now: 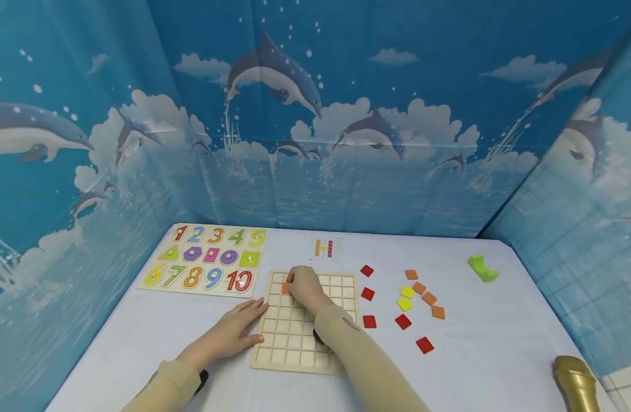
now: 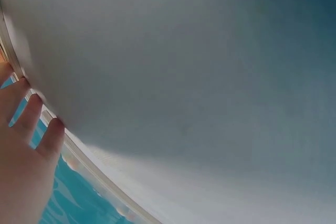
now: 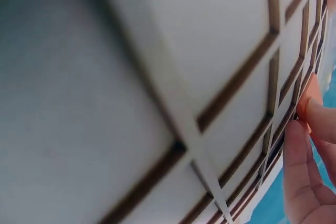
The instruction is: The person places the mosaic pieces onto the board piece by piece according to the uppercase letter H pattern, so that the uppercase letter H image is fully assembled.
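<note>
A wooden grid board lies on the white table, divided into small square cells. My left hand touches its left edge with fingers fairly straight; in the left wrist view the fingertips lie along the board's rim. Over the upper left part of the grid, my right hand pinches an orange square tile. The right wrist view shows that orange tile between thumb and finger, at the cells. Whether it sits fully flat in a cell, I cannot tell.
Right of the board lie several red tiles, two yellow tiles and several orange tiles. A pattern card lies behind it. A number puzzle is at the left, a green curved piece and a gold object at the right.
</note>
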`<state>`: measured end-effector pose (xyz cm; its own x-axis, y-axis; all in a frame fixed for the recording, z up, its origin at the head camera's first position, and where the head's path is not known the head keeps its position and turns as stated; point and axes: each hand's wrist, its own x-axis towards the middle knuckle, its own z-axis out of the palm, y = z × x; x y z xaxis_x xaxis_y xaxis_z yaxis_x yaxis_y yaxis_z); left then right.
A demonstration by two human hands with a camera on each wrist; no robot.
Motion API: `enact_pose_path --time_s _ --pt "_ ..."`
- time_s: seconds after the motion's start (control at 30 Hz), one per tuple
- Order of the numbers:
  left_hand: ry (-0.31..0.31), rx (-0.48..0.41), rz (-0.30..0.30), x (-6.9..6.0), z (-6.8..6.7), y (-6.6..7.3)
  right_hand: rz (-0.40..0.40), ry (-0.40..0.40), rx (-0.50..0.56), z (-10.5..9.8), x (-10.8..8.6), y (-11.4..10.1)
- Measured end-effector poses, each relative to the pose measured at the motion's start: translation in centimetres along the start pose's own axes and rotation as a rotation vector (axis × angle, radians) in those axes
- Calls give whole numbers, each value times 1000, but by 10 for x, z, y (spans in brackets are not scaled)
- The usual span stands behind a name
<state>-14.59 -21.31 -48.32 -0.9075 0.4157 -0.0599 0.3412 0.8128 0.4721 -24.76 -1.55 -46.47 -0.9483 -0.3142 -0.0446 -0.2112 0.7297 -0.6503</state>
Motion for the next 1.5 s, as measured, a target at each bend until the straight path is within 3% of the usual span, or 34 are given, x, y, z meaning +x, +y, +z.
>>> enact_pose_path --time_s 0.3,0.47,0.6,0.73,0.83,1.17,1.33,1.5 --pt "-31 12 7 7 4 1 -33 -54 -149 -8 -8 1" --pt "-20 6 -38 3 3 0 -8 -107 53 -17 -14 7" --pt "-15 4 -59 -1 3 -1 24 -125 251 -40 -23 21" --pt "-14 9 -57 -3 3 -2 66 -86 346 -73 -39 45" --pt "-9 11 -51 -3 2 -3 105 -31 346 -98 -56 73" --pt "-16 0 -40 0 2 -2 310 57 224 -165 -119 165" --pt "-13 2 -38 0 3 -2 354 99 175 -185 -137 195" --pt "-10 4 -32 0 3 -2 394 111 153 -191 -143 211"
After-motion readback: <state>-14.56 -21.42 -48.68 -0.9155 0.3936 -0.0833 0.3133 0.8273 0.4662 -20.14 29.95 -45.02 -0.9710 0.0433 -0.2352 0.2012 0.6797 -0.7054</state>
